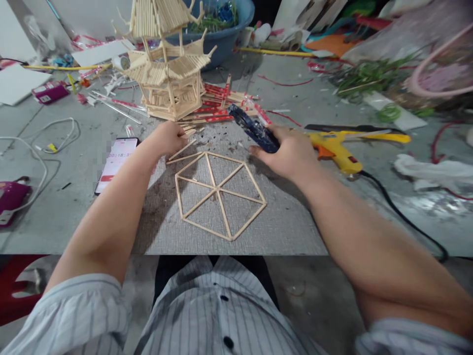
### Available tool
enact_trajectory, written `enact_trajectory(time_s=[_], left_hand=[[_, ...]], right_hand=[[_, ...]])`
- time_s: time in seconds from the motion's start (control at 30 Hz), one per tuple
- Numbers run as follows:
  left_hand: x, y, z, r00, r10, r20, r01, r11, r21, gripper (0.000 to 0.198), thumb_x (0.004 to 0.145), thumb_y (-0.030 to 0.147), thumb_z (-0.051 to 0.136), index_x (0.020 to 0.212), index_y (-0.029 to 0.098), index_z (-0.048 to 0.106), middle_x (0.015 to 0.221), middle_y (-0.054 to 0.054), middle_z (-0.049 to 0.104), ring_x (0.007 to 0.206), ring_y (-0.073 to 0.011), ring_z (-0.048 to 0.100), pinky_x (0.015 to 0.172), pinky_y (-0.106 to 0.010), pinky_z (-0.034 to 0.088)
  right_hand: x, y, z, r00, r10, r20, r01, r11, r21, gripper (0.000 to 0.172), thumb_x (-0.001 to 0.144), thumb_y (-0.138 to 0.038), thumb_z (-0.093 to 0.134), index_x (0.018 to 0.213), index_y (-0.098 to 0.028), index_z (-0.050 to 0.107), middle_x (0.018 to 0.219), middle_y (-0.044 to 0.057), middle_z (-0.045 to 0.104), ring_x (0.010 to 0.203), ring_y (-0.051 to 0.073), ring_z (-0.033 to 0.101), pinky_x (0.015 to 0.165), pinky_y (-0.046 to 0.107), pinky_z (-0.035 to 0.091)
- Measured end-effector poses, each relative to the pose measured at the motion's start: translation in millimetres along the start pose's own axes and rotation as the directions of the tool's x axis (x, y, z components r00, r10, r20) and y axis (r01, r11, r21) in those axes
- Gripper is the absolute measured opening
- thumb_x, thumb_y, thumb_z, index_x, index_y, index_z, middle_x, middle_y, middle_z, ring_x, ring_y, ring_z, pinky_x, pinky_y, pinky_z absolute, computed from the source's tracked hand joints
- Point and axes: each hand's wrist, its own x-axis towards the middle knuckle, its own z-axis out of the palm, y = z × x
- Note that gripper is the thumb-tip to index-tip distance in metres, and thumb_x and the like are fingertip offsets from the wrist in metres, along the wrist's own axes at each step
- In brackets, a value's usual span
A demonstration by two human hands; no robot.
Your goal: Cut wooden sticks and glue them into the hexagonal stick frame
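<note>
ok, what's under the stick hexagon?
A grey textured board, visible through the open triangles of the stick hexagon, which lies flat on it. Strips beneath the sticks are covered, as is whatever lies below the board.

Only legible text: phone (116, 162) screen, 9 o'clock of the stick hexagon (220, 195). It shows red timer digits, roughly 00:18:3x, last digit blurred. White label on the purple packet (50, 92), far 10 o'clock: too small to read.
</note>
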Motion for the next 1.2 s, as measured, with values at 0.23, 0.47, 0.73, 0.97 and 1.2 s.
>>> enact_trajectory(time_s=[0.23,0.47,0.73,0.97,1.2], left_hand=[[3,-8,1.5,0.993,-0.031,0.114,0.049,0.985,-0.167,0.02,0.074,0.018,0.055,0.085,0.016,0.071,0.063,-0.001,0.063,0.063,-0.0154,0.062,0.064,-0.024,0.047],[5,-11,2.3,0.992,-0.065,0.107,0.081,0.985,-0.154,0.031,0.074,0.018,0.056,0.098,0.016,0.075,0.074,-0.001,0.069,0.072,-0.0151,0.064,0.07,-0.023,0.049],[5,-6,4.8,0.999,-0.04,0.031,0.042,0.997,-0.072,0.029,0.075,0.015,0.058,0.097,0.014,0.077,0.077,-0.002,0.07,0.079,-0.0146,0.063,0.073,-0.02,0.044],[3,-10,-1.8,0.997,-0.054,0.047,0.057,0.996,-0.072,0.024,0.076,0.02,0.063,0.095,0.015,0.076,0.073,-0.001,0.067,0.073,-0.0134,0.06,0.069,-0.022,0.042],[0,-12,-11.3,0.986,-0.028,0.163,0.025,1.0,0.019,0.026,0.071,0.03,0.07,0.093,0.016,0.074,0.075,-0.001,0.066,0.074,-0.0148,0.059,0.064,-0.023,0.039]], right_hand=[[-1,-2,-2,0.999,0.012,0.038,-0.011,1.0,-0.03,0.051,0.083,-0.05,0.059,0.126,-0.022,0.061,0.116,0.016,0.069,0.11,0.039,0.064,0.094,0.057,0.049],[-2,0,1,1.0,-0.017,0.012,0.017,1.0,-0.016,0.05,0.083,-0.05,0.058,0.125,-0.022,0.061,0.113,0.016,0.07,0.108,0.039,0.064,0.092,0.055,0.05],[-3,-1,1,0.999,-0.019,0.029,0.019,0.999,-0.033,0.05,0.084,-0.051,0.058,0.123,-0.02,0.062,0.11,0.017,0.069,0.106,0.04,0.064,0.087,0.055,0.05],[-4,-2,-1,0.999,-0.01,0.054,0.012,0.999,-0.043,0.047,0.085,-0.051,0.058,0.123,-0.024,0.061,0.109,0.016,0.07,0.105,0.039,0.065,0.085,0.054,0.051],[-5,-1,-1,0.998,-0.02,0.062,0.022,0.999,-0.023,0.048,0.083,-0.05,0.059,0.124,-0.025,0.061,0.115,0.015,0.069,0.108,0.04,0.064,0.087,0.055,0.051]])
